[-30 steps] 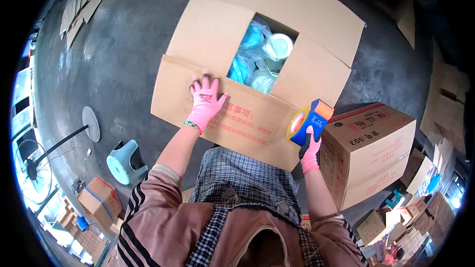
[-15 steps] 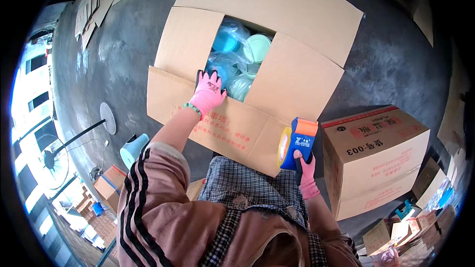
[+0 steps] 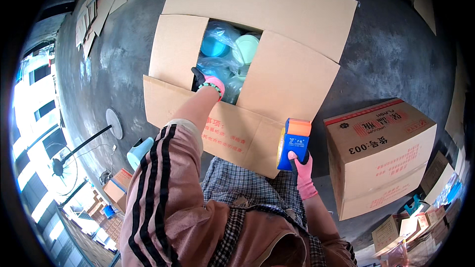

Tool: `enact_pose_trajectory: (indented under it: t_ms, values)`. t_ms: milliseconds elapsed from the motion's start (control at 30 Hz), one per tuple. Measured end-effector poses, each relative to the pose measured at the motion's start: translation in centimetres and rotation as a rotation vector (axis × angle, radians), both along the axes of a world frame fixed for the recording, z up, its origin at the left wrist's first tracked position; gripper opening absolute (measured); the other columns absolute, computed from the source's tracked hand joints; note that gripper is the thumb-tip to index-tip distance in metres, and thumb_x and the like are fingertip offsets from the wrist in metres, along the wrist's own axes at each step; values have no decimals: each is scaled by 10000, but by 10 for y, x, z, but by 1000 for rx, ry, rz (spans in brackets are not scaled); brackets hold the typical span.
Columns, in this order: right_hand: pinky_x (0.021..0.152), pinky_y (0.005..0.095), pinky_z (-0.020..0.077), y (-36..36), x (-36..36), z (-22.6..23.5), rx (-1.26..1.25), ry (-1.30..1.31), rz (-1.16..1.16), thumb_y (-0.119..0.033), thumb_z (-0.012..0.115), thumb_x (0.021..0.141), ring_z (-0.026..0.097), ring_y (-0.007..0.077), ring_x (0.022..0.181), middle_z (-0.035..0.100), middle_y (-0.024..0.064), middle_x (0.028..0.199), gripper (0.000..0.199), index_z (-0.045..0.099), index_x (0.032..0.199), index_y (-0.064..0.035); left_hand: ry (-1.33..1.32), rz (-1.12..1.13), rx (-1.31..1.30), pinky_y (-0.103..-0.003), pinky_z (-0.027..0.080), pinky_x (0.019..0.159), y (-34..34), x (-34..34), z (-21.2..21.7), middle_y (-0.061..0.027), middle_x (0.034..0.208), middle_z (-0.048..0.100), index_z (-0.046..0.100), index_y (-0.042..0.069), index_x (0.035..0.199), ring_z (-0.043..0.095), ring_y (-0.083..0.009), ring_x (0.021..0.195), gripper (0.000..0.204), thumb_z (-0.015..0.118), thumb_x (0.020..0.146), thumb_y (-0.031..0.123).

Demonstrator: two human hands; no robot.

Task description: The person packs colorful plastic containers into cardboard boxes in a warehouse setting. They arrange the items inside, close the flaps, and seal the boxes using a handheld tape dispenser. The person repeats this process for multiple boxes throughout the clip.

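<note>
A large open cardboard box (image 3: 297, 76) stands before me with its flaps partly folded in. Through the gap show a blue round tub (image 3: 214, 46) and a pale green round lid (image 3: 247, 48), among clear plastic bags (image 3: 213, 66). My left hand (image 3: 210, 82), in a pink glove with black fingers, reaches over the near flap (image 3: 193, 106) into the gap's left corner. One black finger sticks out by the left flap; the other fingers are hidden. My right hand (image 3: 303, 168) grips a blue tape dispenser (image 3: 295, 147) with an orange top and a yellow-edged roll, at the near flap's right end.
A closed printed carton (image 3: 381, 155) stands to the right. Flattened cardboard pieces (image 3: 101, 12) lie at the far left on the dark floor. A light blue plastic object (image 3: 140, 152) and a fan (image 3: 58, 167) are at left. Smaller boxes (image 3: 388, 235) sit at lower right.
My left hand has gone from resting on the gap's near edge down into the box. The tape dispenser stays in my right hand. The whole view has shifted slightly.
</note>
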State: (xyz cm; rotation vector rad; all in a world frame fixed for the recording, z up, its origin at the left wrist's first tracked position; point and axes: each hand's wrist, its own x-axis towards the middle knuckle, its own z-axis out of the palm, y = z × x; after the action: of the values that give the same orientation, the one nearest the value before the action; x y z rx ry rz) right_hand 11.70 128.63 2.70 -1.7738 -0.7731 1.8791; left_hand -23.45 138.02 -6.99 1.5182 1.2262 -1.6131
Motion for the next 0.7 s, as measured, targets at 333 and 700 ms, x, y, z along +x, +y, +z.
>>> enact_pose_trajectory:
  t_ms: [333, 700]
  values:
    - [692, 260, 443, -8, 8, -21, 16, -28, 36, -238, 726, 642, 529, 119, 755, 570, 50, 848, 450, 520, 966, -3, 1, -125, 349, -560, 341, 831, 2, -10, -32, -92, 988, 594, 636, 113, 941, 546, -271, 935, 263, 531, 746, 255]
    - [708, 269, 443, 1, 4, -2, -24, 35, 96, -240, 723, 634, 539, 133, 781, 577, 64, 866, 481, 511, 998, -6, 192, 921, 1376, -411, 430, 760, 10, -24, -14, -262, 902, 550, 397, -43, 1061, 549, -363, 842, 447, 520, 705, 197]
